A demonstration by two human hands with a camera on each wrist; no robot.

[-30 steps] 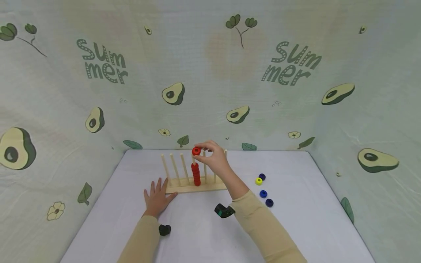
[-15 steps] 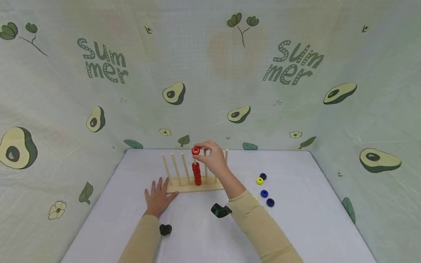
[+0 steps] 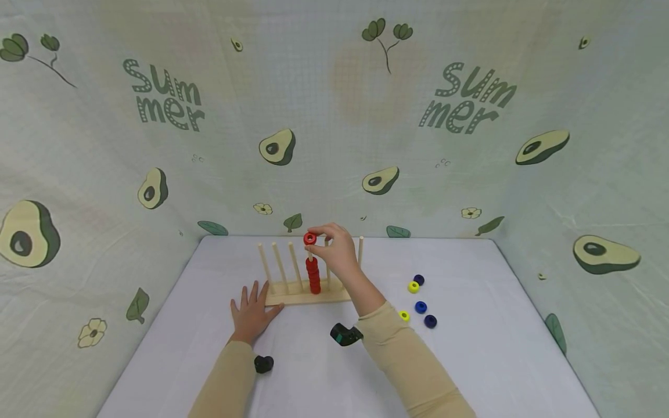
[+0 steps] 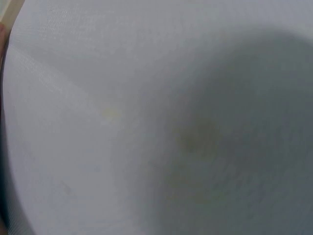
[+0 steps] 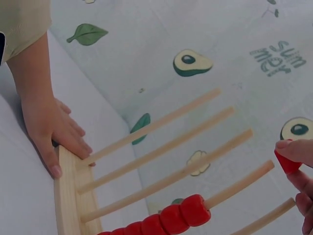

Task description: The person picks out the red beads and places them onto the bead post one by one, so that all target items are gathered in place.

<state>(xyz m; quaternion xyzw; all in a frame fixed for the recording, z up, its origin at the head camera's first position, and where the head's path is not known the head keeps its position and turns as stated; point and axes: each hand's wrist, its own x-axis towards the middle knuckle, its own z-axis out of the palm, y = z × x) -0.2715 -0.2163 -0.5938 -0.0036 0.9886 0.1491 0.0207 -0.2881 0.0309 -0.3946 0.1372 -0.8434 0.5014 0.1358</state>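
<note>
My right hand (image 3: 340, 252) pinches a red bead (image 3: 310, 238) between thumb and fingertips, with the bead's hole facing the head camera. The bead is just above the tip of a wooden peg that carries a stack of several red beads (image 3: 313, 275). In the right wrist view the pinched red bead (image 5: 287, 163) is apart from the peg's tip. My left hand (image 3: 251, 316) rests with spread fingers at the left end of the wooden peg rack (image 3: 292, 299), its thumb along the front edge. The left wrist view is mostly blurred tabletop.
Loose beads lie right of the rack: two yellow ones (image 3: 413, 287), a blue one (image 3: 420, 307) and two dark blue ones (image 3: 430, 321). Bare pegs (image 3: 279, 267) stand left of the red stack; others are partly behind the right hand. A patterned cloth (image 3: 324, 116) surrounds the table.
The right forearm has shifted slightly left, uncovering a second yellow bead. The red bead stays pinched near the peg's tip. The left hand keeps its place on the rack.
</note>
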